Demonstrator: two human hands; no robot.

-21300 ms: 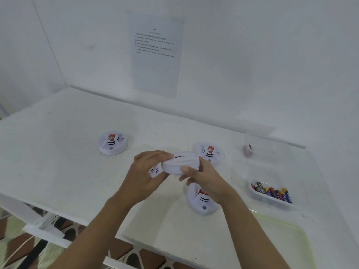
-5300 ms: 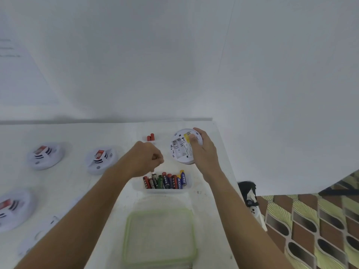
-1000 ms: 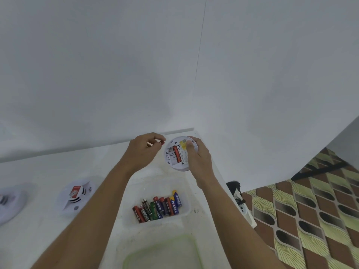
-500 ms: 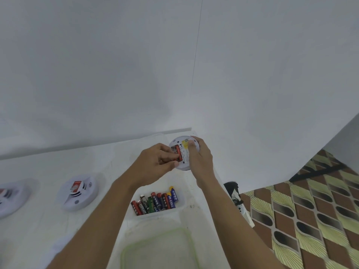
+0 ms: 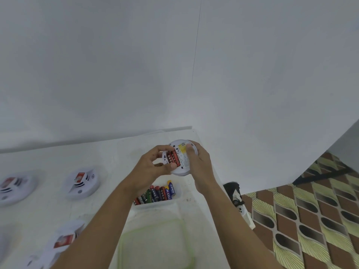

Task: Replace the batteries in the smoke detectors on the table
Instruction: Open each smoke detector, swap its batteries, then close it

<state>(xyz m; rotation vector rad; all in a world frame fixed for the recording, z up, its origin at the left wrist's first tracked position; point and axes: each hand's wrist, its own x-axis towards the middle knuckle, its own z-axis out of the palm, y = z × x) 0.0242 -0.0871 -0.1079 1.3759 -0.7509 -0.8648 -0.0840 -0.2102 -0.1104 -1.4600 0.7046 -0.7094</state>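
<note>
I hold a round white smoke detector (image 5: 182, 167) up over the table's right end, its open back facing me. Red batteries (image 5: 172, 158) lie side by side in its compartment. My right hand (image 5: 200, 164) grips the detector's right rim, thumb on the yellow label. My left hand (image 5: 153, 167) curls round the left rim, its thumb pressing at the lower end of the batteries. A clear tray of loose batteries (image 5: 155, 195) sits just below my hands. Two more detectors (image 5: 82, 183) (image 5: 13, 188) rest face up at the left.
A green-rimmed clear lid (image 5: 155, 245) lies near the table's front edge. A detector cover with a red sticker (image 5: 62, 241) lies at the lower left. Right of the table's edge (image 5: 217, 183) are a patterned floor and a black-and-white plug (image 5: 235, 195). White walls stand close behind.
My left hand brought a battery to the detector and now presses at the batteries in the compartment. More red shows in the compartment than a second ago.
</note>
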